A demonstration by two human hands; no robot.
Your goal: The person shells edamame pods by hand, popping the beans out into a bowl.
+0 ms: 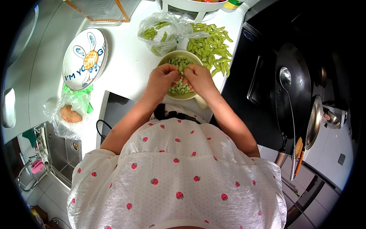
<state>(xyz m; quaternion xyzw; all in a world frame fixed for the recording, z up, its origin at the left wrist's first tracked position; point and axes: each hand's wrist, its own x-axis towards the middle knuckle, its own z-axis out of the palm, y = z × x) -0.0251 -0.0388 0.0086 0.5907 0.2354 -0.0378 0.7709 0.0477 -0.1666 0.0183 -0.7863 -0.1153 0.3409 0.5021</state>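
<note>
A glossy white tabletop runs across the upper middle of the room, brightly lit and casting soft shadows. To its right lies a dark, black-surfaced cooking area. A smooth, pale grey-white panel curves along the far left, above a rectangular stainless-steel sink with a round drain. Pale square floor tiles with darker grout lines show at the lower left and lower right, and the room's outer edges fall into blackness.

The white top is printed with red strawberries, the white plate is decorated in blue and orange, the pods and shelled beans are coloured green
</note>
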